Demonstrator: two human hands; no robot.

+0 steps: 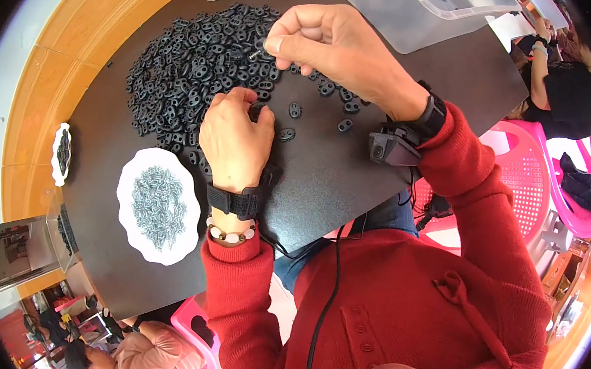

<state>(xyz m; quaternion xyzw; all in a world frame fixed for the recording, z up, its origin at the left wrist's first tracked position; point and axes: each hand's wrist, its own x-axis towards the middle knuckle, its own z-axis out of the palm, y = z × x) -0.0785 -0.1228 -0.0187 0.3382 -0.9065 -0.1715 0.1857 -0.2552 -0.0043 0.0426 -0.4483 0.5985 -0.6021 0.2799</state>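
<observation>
A heap of small black two-hole cord locks (180, 75) covers the far part of the dark table. My right hand (329, 51) is raised over the heap's right side, thumb and forefinger pinching a small metal spring (255, 56). My left hand (235, 137) rests at the heap's near edge with its fingers curled. Between its thumb and fingers shows a black cord lock (255, 111), mostly hidden. Several loose cord locks, one of them a single piece (294, 110), lie right of my left hand. Beside my left wrist is a scalloped white plate (125, 192) bearing many small metal springs (157, 207).
A clear plastic bin (408, 30) stands at the far right of the table (323, 175). Another white plate (57, 170) with black parts sits at the left edge. Pink chairs (519, 172) flank the table. Other people are seated at lower left and far right.
</observation>
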